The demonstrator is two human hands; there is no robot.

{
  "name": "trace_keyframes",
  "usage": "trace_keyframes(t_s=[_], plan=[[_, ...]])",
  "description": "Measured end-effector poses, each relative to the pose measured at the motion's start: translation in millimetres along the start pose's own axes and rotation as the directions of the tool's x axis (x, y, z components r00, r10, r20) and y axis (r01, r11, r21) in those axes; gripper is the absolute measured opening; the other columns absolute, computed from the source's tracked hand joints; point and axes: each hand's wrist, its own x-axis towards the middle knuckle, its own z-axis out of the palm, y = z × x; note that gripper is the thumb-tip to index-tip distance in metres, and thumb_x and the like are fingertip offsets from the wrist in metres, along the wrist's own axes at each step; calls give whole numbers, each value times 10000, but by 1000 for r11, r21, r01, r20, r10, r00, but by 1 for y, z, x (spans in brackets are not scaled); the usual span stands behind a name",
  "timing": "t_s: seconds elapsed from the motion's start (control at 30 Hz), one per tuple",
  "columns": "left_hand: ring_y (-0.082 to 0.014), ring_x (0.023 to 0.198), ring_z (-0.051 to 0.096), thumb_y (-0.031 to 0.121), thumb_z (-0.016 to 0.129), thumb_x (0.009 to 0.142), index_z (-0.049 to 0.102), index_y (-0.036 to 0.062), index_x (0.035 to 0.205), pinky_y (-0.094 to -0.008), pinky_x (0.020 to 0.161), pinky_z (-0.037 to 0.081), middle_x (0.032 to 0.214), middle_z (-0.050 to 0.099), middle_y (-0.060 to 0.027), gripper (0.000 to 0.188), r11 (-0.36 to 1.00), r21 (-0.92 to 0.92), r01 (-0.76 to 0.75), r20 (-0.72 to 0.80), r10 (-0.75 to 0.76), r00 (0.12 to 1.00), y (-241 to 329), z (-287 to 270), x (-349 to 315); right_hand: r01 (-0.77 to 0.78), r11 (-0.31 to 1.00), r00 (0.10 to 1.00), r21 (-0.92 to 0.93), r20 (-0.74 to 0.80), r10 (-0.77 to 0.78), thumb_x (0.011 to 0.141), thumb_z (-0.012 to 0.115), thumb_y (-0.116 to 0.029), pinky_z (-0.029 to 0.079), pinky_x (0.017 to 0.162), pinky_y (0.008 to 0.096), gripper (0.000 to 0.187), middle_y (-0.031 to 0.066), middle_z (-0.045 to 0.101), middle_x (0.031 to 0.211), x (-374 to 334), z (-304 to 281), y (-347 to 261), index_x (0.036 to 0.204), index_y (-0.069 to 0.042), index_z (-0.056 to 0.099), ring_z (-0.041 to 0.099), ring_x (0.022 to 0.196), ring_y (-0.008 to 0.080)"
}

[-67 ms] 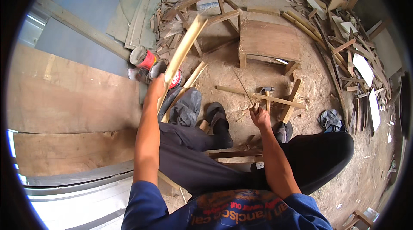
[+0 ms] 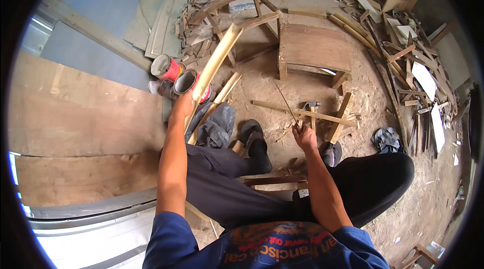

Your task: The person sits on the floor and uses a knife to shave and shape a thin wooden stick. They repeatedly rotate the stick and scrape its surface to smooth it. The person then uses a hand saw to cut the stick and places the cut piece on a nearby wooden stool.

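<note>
1. Your left hand (image 2: 182, 104) is raised out in front of you, its fingers wrapped around a long pale wooden strip (image 2: 218, 60) near the strip's lower part. The strip slants up and to the right from your grip, its upper end reaching over the scrap wood beyond.
2. Your right hand (image 2: 305, 135) is lower and further right, its fingers pinched shut on a thin dark rod (image 2: 286, 103) that slants up and to the left from the hand.
3. Just beside your left hand stand red tins (image 2: 166, 67) with open tops, grouped close together on the floor.
4. A crumpled grey cloth (image 2: 217, 125) lies just below your left hand, near your dark shoe (image 2: 254, 140).
5. A hammer (image 2: 311, 105) lies on the dusty floor (image 2: 262, 75) just above your right hand, near a long wooden slat (image 2: 302, 113) that lies crosswise.
6. Beyond these stands a small wooden stool (image 2: 313, 47), with an open wooden frame (image 2: 247, 9) to its left.
7. Loose offcuts (image 2: 403, 52) are heaped along the right side.
</note>
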Motion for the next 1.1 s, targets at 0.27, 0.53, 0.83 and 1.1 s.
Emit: trace_keyframes(t_s=[0.27, 0.53, 0.83, 1.1], plan=[[-347, 1281, 491, 231, 736, 771, 480, 6, 1347, -412, 1050, 415, 1362, 522, -218, 668, 942, 237, 238, 321, -307, 896, 24, 31, 12, -75, 992, 991, 98, -104, 85, 811, 703, -353, 521, 662, 496, 398, 260, 649, 783, 4, -13, 17, 812, 30, 595, 647, 781, 436], [-328, 1179, 568, 340, 714, 825, 592, 27, 1195, -429, 985, 448, 1240, 602, -200, 499, 990, -122, -74, 405, 118, 907, 187, 102, 40, -239, 968, 958, 73, -147, 248, 828, 681, -387, 506, 661, 507, 440, 282, 627, 746, -25, -29, 53, 755, 35, 579, 636, 779, 460], [-270, 1430, 264, 236, 654, 865, 378, 88, 1425, -544, 1162, 191, 1515, 333, -114, 641, 972, -106, -208, 349, 232, 908, 324, 239, 27, -331, 931, 908, 156, -217, 359, 849, 660, -396, 480, 626, 486, 436, 295, 611, 730, -28, -77, 60, 778, 32, 622, 623, 751, 472], [-297, 1170, 539, 124, 600, 873, 579, 77, 1182, -511, 1081, 319, 1199, 609, -101, 313, 915, -194, -355, 329, 401, 855, 316, 267, 24, -345, 936, 917, 68, -189, 352, 881, 579, -191, 437, 581, 439, 278, 186, 547, 912, -24, -47, 122, 1151, -131, 613, 565, 744, 362]])
